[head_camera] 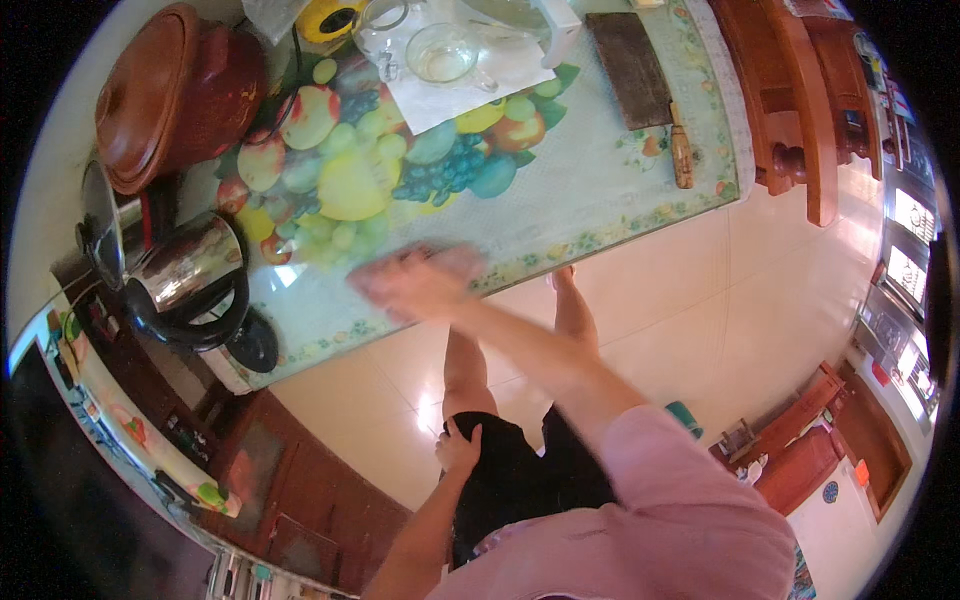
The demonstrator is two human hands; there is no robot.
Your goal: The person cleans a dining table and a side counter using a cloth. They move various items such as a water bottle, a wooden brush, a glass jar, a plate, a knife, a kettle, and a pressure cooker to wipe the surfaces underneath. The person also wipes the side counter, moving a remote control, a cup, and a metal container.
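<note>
A reddish cloth lies under my right hand, which presses on it near the front edge of the table; hand and cloth are blurred. The table has a fruit-patterned cover. My left hand rests on my thigh, on the black shorts, and holds nothing. Left of the cloth is a steel electric kettle with a black handle. At the table's right lies a cleaver with a wooden handle. A clear glass cup stands on a white sheet at the back.
A brown lidded clay pot stands at the back left, with a glass lid below it. A yellow object is at the back. Wooden furniture is right of the table, and a wooden cabinet is at lower left.
</note>
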